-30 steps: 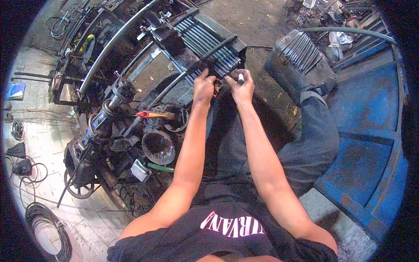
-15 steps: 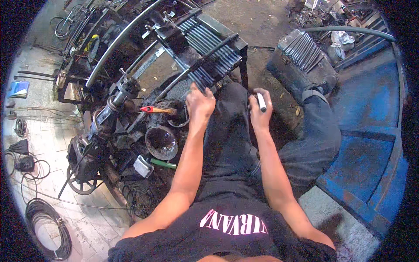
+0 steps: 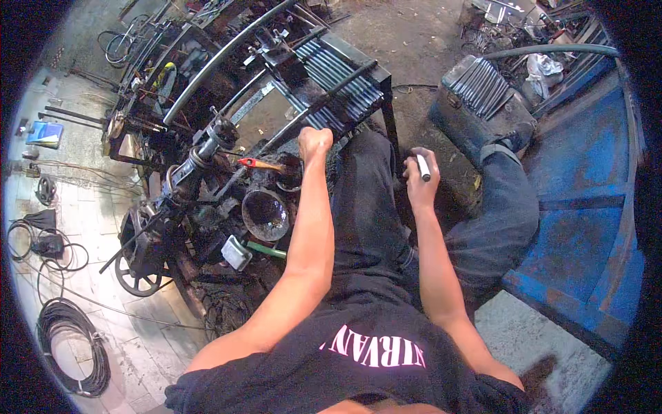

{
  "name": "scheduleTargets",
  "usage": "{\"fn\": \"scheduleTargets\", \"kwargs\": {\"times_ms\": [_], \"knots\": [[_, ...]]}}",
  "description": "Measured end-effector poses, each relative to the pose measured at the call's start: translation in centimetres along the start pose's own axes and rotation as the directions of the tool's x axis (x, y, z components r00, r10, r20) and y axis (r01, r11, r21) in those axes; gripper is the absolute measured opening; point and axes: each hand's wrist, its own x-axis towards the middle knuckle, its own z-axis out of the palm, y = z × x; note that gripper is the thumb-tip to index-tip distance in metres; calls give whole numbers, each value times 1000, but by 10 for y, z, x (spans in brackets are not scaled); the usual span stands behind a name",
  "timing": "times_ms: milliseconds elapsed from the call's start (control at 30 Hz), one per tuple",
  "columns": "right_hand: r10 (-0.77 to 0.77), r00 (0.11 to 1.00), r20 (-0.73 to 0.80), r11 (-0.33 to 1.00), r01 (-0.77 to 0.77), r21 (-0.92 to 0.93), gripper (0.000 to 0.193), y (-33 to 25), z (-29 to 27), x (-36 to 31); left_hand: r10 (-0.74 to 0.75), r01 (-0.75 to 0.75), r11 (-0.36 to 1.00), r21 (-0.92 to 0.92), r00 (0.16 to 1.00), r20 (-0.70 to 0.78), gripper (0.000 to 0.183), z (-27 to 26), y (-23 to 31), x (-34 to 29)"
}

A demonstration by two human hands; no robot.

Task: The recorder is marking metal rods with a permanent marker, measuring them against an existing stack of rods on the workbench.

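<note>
My left hand [image 3: 315,145] is closed in a fist at the near end of a row of metal rods [image 3: 338,79]. The rods lie side by side on a dark metal stand [image 3: 383,72]. What the left fingers hold, if anything, is hidden by the fist. In my right hand [image 3: 421,188], above my lap and apart from the rods, is a white marker pen [image 3: 423,165] with a dark end pointing back toward me.
A brush with a red handle [image 3: 249,163] lies near a round metal bowl [image 3: 265,215] left of my left forearm. Machinery [image 3: 189,162] stands further left. More rods [image 3: 483,90] rest on a metal box at right, beside a blue metal panel [image 3: 579,152].
My left hand has moved slightly away from me along the rods and turned knuckles up. My right hand, with the marker pen, has shifted a little right. The view has shifted slightly.
</note>
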Motion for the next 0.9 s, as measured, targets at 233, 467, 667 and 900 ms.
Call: {"fn": "scheduleTargets", "kwargs": {"times_ms": [233, 467, 667, 900], "knots": [[-29, 999, 19, 999, 29, 36, 17, 8, 2, 3, -14, 13, 1000, 15, 998, 53, 42, -1, -3, 4], [21, 998, 62, 1000, -20, -2, 18, -2, -4, 4, 300, -221, 945, -240, 877, 376, 40, -17, -32, -124], [124, 931, 342, 920, -237, 311, 19, -14, 13, -5, 352, -232, 935, -267, 671, 652, 26, -62, -66, -235], [302, 844, 443, 627, -526, 575, 35, -53, 18, -17, 398, -368, 903, -224, 514, 760, 37, -65, -50, -263]]}}
